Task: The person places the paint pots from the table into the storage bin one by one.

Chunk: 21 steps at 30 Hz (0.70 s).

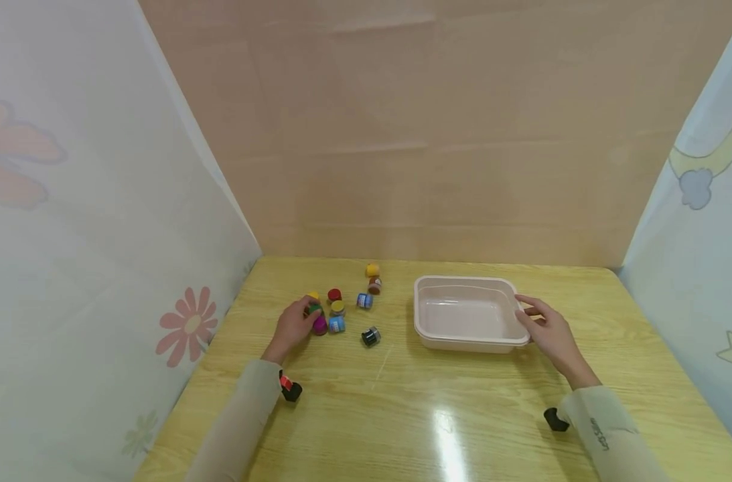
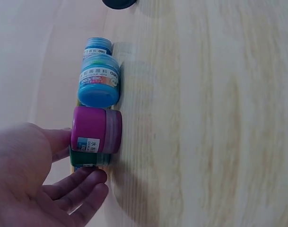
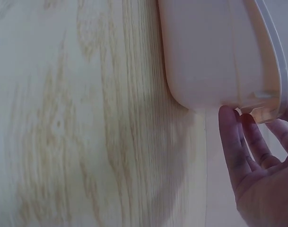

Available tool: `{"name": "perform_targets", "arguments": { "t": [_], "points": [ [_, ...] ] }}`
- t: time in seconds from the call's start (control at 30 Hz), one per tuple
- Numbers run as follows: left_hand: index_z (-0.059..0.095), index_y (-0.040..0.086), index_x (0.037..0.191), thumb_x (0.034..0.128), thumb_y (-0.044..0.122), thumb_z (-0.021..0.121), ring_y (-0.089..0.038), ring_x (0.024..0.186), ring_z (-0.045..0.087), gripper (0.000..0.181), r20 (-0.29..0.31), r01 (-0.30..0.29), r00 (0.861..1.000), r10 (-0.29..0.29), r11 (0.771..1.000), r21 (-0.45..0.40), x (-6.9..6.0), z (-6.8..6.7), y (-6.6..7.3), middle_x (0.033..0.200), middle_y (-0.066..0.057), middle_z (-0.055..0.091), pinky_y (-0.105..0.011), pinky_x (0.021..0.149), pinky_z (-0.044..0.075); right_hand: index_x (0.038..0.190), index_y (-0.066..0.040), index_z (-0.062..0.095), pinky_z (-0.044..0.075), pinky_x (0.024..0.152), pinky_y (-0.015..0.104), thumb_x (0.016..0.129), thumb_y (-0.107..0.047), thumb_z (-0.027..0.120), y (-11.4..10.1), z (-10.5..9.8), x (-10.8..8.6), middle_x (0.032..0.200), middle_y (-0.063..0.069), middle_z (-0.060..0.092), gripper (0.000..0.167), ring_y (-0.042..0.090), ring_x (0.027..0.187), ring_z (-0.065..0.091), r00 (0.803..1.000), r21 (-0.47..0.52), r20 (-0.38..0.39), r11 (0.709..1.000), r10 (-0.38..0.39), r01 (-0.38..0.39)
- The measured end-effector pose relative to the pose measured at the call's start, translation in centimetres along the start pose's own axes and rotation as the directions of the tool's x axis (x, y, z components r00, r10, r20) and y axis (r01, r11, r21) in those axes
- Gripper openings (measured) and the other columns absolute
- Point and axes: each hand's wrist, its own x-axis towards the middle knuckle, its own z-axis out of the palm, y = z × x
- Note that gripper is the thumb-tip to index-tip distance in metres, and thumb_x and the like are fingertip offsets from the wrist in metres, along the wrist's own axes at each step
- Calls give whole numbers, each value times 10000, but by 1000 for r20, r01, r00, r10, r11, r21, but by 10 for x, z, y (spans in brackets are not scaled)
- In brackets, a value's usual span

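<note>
My left hand (image 1: 295, 326) is at the left cluster of small paint jars, thumb and fingers on either side of a green jar (image 1: 315, 309). In the left wrist view, this green jar (image 2: 89, 158) is partly covered by a purple jar (image 2: 91, 128), and my left fingers (image 2: 94, 182) curl by its side. A light blue jar (image 2: 97, 87) lies beyond the purple one. My right hand (image 1: 551, 335) grips the right end of a pale pink basin (image 1: 471, 346), thumb at the rim. Seen from the right wrist, fingers (image 3: 231, 137) bend against the basin's end (image 3: 205, 56).
Red (image 1: 334, 294), yellow-lidded (image 1: 338, 308), blue (image 1: 364, 300), black (image 1: 371, 336), brown (image 1: 374, 286) and orange (image 1: 373, 270) jars lie between my left hand and the basin. A brown backdrop (image 1: 402, 167) rises behind the wooden table (image 1: 366, 415), with patterned cloths at both sides.
</note>
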Motion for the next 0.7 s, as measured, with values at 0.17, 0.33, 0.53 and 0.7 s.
{"name": "perform_targets", "arguments": {
  "t": [0.17,0.33,0.53,0.7],
  "points": [
    [646,56,1266,1039,204,640,-249,881,602,271,-22,-21,1000,22,1000,5,-1,1,2,995,-123,669,-424,766,503,1542,-39,450,562,636,245,1086,-315,547,0,1,0,1289,308,561,542,162,899,659,1000,-1,1,1000,6,-6],
    [639,54,1264,1043,191,632,-258,880,598,260,-34,-49,998,50,999,14,-1,1,7,1010,-135,671,-444,781,509,1544,-47,453,558,637,246,1088,-315,542,-2,-1,0,1286,302,564,536,196,919,671,1000,-11,-8,1000,3,-3],
    [626,65,1287,1051,202,620,-272,916,613,273,-55,-57,997,58,998,12,1,1,7,1052,-145,671,-476,829,525,1546,-56,455,563,638,252,1088,-327,538,-3,-2,0,1283,296,559,538,169,902,656,1000,-2,-10,1000,3,-3],
    [597,62,1315,1059,191,605,-286,930,619,287,-73,-67,995,66,998,-6,-3,-1,10,1101,-180,646,-490,847,538,1558,-64,438,585,645,282,1090,-355,527,-1,0,-1,1298,280,537,558,70,844,615,1000,15,8,1000,16,-16]
  ]
}}
